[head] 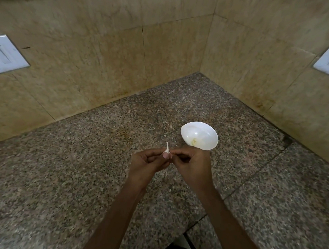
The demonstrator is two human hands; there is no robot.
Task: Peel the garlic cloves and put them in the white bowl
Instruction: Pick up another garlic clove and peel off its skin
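My left hand (149, 163) and my right hand (191, 162) meet above the granite counter, fingertips pinched together on a small garlic clove (167, 151). A thin white strip of the clove's skin or stem sticks up between the thumbs. Most of the clove is hidden by my fingers. The white bowl (203, 130) stands on the counter just beyond and to the right of my right hand, and a pale yellowish peeled piece (193, 141) lies in its bottom.
The speckled granite counter (105, 154) fills a corner between two beige stone walls. A white switch plate (4, 53) is on the left wall and another white plate (325, 61) on the right wall. The counter's front edge is near my forearms.
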